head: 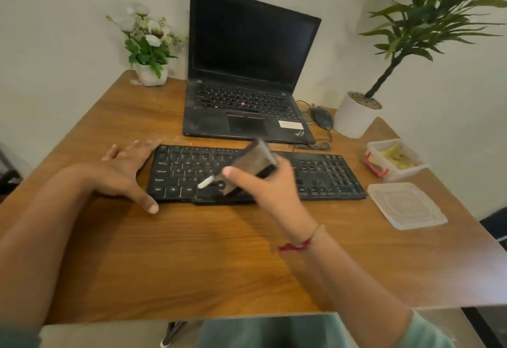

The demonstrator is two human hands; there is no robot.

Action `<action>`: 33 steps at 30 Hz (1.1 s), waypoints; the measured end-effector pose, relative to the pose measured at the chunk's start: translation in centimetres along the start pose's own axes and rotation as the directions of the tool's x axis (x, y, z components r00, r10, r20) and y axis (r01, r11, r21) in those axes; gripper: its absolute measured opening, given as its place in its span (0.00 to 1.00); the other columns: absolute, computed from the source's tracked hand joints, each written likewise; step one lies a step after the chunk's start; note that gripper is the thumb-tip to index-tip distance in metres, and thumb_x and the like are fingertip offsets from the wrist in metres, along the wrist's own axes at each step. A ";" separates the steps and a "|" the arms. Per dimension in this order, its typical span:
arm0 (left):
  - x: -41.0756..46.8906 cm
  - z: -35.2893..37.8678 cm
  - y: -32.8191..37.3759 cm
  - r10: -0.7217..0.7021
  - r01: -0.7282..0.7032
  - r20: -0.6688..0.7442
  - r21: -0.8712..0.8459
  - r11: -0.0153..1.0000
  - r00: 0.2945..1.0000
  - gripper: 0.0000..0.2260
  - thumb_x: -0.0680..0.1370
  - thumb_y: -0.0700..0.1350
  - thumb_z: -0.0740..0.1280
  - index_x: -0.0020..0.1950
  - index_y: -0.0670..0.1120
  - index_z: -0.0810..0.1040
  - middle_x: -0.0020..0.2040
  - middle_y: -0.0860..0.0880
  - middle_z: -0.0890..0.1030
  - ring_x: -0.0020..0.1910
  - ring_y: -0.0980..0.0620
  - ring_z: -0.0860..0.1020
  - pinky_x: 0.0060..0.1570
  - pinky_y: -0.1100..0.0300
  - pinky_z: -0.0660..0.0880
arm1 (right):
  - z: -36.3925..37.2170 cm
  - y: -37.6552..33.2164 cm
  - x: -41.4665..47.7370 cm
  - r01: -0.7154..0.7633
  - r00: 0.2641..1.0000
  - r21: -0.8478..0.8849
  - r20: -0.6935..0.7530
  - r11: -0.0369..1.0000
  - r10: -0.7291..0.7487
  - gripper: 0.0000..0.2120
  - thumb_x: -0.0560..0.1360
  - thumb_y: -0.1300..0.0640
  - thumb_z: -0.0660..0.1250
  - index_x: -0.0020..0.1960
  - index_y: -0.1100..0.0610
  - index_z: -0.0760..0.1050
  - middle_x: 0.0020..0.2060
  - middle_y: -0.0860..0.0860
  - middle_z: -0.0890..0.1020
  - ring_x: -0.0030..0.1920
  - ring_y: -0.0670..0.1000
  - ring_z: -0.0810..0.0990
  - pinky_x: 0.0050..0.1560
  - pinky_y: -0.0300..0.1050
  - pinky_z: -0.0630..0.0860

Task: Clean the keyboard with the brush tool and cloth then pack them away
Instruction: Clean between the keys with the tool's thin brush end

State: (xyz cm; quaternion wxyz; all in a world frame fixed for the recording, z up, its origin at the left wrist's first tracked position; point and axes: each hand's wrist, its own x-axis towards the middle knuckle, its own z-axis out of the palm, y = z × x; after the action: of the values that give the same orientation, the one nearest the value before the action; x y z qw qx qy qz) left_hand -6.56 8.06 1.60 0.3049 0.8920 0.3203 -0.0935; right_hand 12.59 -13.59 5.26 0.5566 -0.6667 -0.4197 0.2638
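A black keyboard (323, 174) lies across the middle of the wooden desk (219, 251). My left hand (129, 169) rests flat at its left end, fingers spread, thumb along the front edge. My right hand (271, 185) grips a grey brush tool (247, 165) above the keyboard's middle. The tool is blurred and tilted, its white tip (206, 182) pointing down at the lower key rows. A yellow-green cloth (396, 155) lies inside a clear plastic box (395, 174) at the desk's right side.
An open black laptop (247, 73) stands behind the keyboard, with a mouse (321, 117) and cable to its right. The box's clear lid (406, 205) lies near the right edge. A small flower pot (151, 73) and a white plant pot (354, 117) occupy the back corners.
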 end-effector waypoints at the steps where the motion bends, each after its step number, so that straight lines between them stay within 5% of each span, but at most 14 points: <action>1: 0.0 -0.1 0.0 0.002 -0.002 0.008 0.005 1.000 1.000 0.71 0.42 0.75 0.71 0.75 0.60 0.34 0.78 0.52 0.41 0.71 0.61 0.36 0.69 0.55 0.30 | 1.7 0.1 0.1 0.014 0.999 0.003 0.034 1.000 -0.015 0.12 0.68 0.58 0.77 0.47 0.58 0.78 0.41 0.52 0.83 0.41 0.46 0.83 0.39 0.37 0.79; 10: -0.3 -0.2 0.4 -0.006 0.006 0.017 0.046 0.999 1.000 0.74 0.38 0.77 0.68 0.75 0.59 0.33 0.78 0.52 0.41 0.67 0.65 0.34 0.70 0.54 0.30 | 6.9 0.6 0.6 0.048 0.997 -0.036 0.067 0.998 -0.045 0.10 0.66 0.56 0.79 0.40 0.50 0.78 0.35 0.43 0.82 0.38 0.38 0.80 0.37 0.32 0.76; 16: -0.5 -0.1 0.7 0.003 -0.003 0.007 0.026 1.000 1.000 0.71 0.42 0.73 0.73 0.75 0.60 0.35 0.78 0.53 0.43 0.73 0.59 0.36 0.71 0.52 0.31 | 5.7 0.6 0.8 0.075 0.994 -0.103 0.085 0.992 -0.067 0.11 0.66 0.55 0.79 0.45 0.57 0.81 0.40 0.49 0.85 0.42 0.45 0.83 0.43 0.39 0.80; 20: -0.9 -0.2 1.2 -0.017 0.017 0.010 -0.012 1.000 1.000 0.69 0.43 0.70 0.74 0.75 0.61 0.36 0.78 0.52 0.42 0.67 0.63 0.35 0.69 0.54 0.31 | 2.6 1.2 0.3 0.069 0.997 -0.135 0.045 0.988 -0.064 0.13 0.66 0.55 0.79 0.45 0.61 0.80 0.40 0.53 0.85 0.42 0.50 0.83 0.45 0.48 0.82; 33: -0.9 -0.3 1.1 0.027 -0.026 0.030 -0.043 0.999 0.999 0.70 0.40 0.73 0.72 0.74 0.61 0.37 0.78 0.52 0.42 0.65 0.66 0.35 0.68 0.57 0.30 | -1.7 2.2 -1.1 0.064 0.997 -0.184 -0.030 0.981 -0.071 0.11 0.66 0.56 0.79 0.43 0.59 0.80 0.38 0.52 0.85 0.41 0.48 0.83 0.43 0.44 0.81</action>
State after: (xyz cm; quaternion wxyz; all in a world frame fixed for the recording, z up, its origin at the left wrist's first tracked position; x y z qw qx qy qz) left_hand -6.60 7.07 2.71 0.3297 0.8881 0.3057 -0.0961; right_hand 14.00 -15.50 3.44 0.5089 -0.7052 -0.4544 0.1930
